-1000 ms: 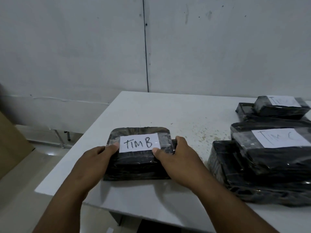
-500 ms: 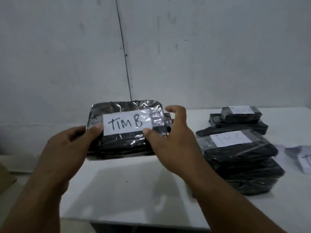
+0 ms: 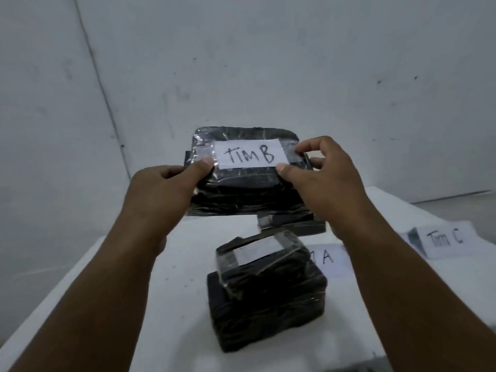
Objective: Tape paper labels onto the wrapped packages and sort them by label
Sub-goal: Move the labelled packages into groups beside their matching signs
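While both hands grasp it by its short ends, the black wrapped package (image 3: 243, 181) marked "TIM B" hangs in the air above the white table (image 3: 128, 299), higher and farther over the table than half a second ago, and well off the spot near the table's front edge where it lay a second ago; its white paper label (image 3: 248, 157) faces the camera under clear tape. The left hand (image 3: 166, 189) grips the left end, its thumb lying on top just beside the label's left edge and its fingers curled underneath, out of sight; the right hand (image 3: 322, 175) grips the right end, thumb pressed at the label's lower right corner and forefinger arched over the top right corner, the remaining fingers curled behind the package. Below the held package stands a stack of black packages (image 3: 265, 294), which sat to the right in the earlier frames and now lies directly beneath the arms; whatever is written on its top label cannot be read. Behind it, partly hidden, lies another dark package (image 3: 292, 224). On the table to the right a paper sheet ending in "A" (image 3: 327, 257) lies just beside the stack, and farther right lies a paper sheet marked "Tim C" (image 3: 445, 238); a pale wall (image 3: 241, 63) rises behind the table.
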